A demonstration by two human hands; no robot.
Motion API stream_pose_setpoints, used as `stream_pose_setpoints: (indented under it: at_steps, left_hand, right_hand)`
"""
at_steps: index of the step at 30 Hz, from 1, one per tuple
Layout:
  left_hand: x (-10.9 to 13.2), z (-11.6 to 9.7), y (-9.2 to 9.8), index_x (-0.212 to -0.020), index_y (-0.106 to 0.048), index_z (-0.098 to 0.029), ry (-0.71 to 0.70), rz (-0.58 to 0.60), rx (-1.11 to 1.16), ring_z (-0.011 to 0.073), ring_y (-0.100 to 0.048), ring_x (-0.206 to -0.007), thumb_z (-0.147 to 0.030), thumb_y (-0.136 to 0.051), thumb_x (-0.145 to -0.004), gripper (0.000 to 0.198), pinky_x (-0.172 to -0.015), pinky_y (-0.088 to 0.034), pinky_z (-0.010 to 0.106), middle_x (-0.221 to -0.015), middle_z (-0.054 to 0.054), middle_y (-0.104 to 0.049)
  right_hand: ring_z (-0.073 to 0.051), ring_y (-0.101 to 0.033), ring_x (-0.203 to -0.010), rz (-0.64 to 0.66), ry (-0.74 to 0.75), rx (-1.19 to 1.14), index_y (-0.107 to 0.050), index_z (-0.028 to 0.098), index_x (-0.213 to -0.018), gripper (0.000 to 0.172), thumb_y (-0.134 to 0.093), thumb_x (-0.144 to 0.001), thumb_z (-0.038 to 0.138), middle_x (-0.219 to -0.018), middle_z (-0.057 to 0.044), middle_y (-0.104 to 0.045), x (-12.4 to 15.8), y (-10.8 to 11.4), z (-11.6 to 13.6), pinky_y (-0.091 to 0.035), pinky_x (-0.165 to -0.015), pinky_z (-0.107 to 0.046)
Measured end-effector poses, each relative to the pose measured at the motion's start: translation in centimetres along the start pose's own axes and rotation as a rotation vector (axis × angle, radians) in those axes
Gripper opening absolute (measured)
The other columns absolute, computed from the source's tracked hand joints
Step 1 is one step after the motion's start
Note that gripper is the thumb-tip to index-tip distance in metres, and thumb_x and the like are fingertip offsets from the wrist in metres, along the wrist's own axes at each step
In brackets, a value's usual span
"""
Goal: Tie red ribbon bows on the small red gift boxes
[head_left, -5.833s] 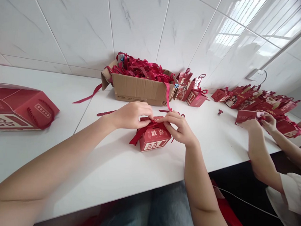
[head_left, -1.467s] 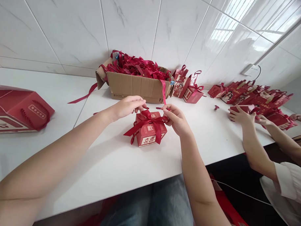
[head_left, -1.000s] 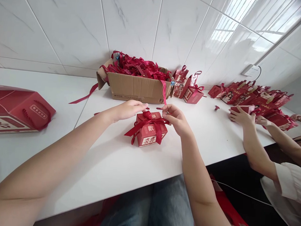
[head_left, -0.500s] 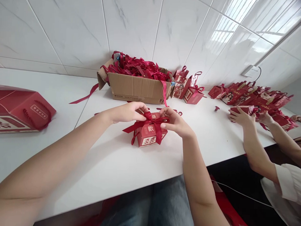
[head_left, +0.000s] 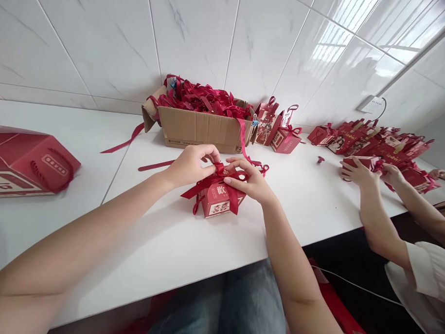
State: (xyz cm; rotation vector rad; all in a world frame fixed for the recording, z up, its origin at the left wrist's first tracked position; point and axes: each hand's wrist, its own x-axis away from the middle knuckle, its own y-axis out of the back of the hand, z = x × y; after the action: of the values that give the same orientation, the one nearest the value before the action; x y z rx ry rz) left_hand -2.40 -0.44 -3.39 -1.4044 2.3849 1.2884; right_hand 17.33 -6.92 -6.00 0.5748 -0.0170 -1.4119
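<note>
A small red gift box (head_left: 217,201) with white printed characters stands on the table before me. A dark red ribbon (head_left: 233,199) is looped over its top, with one tail down the front and another out to the left. My left hand (head_left: 197,165) pinches a ribbon loop above the lid from the left. From the right, my right hand (head_left: 248,180) has its thumb and fingers closed on the ribbon at the bow. A twisted red cord handle (head_left: 197,205) hangs at the box's left side. The ribbon's crossing is partly hidden by my fingers.
A cardboard box (head_left: 202,129) full of red ribbons stands against the tiled wall. A larger red box (head_left: 58,163) lies at the left of the white table (head_left: 161,262). Red boxes (head_left: 287,140) stand right of the carton. At far right, a co-worker's hands (head_left: 361,173) hold another box.
My left hand has risen slightly, lifting the ribbon loop over the lid. My right hand has shifted left, its fingers closer to the bow. The gift box has barely moved.
</note>
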Motion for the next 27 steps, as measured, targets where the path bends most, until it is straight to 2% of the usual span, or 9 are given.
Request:
stream_pose_setpoints:
  at_steps: [4, 7, 17, 27]
  left_hand:
    - [0.2, 0.5, -0.4, -0.076, -0.06, -0.017, -0.085, -0.039, -0.036, 0.0132, -0.062, -0.072, -0.017, -0.056, -0.072, 0.006, -0.068, -0.054, 0.026, -0.078, 0.0, -0.067]
    - [0.2, 0.7, -0.5, -0.074, -0.059, -0.016, -0.122, -0.074, -0.034, 0.0117, -0.062, -0.068, -0.014, -0.055, -0.071, 0.005, -0.063, -0.054, 0.023, -0.075, -0.001, -0.066]
    - [0.2, 1.3, -0.8, -0.071, -0.06, -0.016, -0.173, -0.122, -0.088, 0.011, -0.063, -0.066, -0.012, -0.054, -0.071, 0.007, -0.063, -0.054, 0.021, -0.073, -0.001, -0.067]
    - [0.3, 1.5, -1.0, -0.071, -0.06, -0.017, -0.177, -0.144, -0.116, 0.0119, -0.063, -0.067, -0.016, -0.053, -0.073, 0.007, -0.065, -0.054, 0.022, -0.072, -0.001, -0.066]
  right_hand:
    - [-0.021, -0.06, -0.107, -0.057, -0.066, -0.091, -0.068, 0.021, -0.083, 0.028, -0.065, -0.081, 0.048, -0.112, -0.006, -0.063, -0.2, -0.6, 0.2, -0.05, -0.089, -0.034]
    - [-0.021, -0.062, -0.102, -0.113, -0.098, -0.107, -0.067, 0.02, -0.077, 0.026, -0.068, -0.078, 0.047, -0.103, -0.006, -0.066, -0.2, -1.1, 0.4, -0.051, -0.083, -0.033]
    - [-0.02, -0.063, -0.1, -0.095, -0.13, -0.03, -0.066, 0.018, -0.071, 0.02, -0.072, -0.074, 0.037, -0.113, -0.008, -0.062, 0.0, -1.1, 0.7, -0.051, -0.08, -0.032]
    - [-0.02, -0.061, -0.106, -0.087, -0.12, 0.003, -0.066, 0.019, -0.07, 0.019, -0.072, -0.074, 0.037, -0.111, -0.008, -0.061, -0.1, -1.1, 0.7, -0.051, -0.083, -0.032]
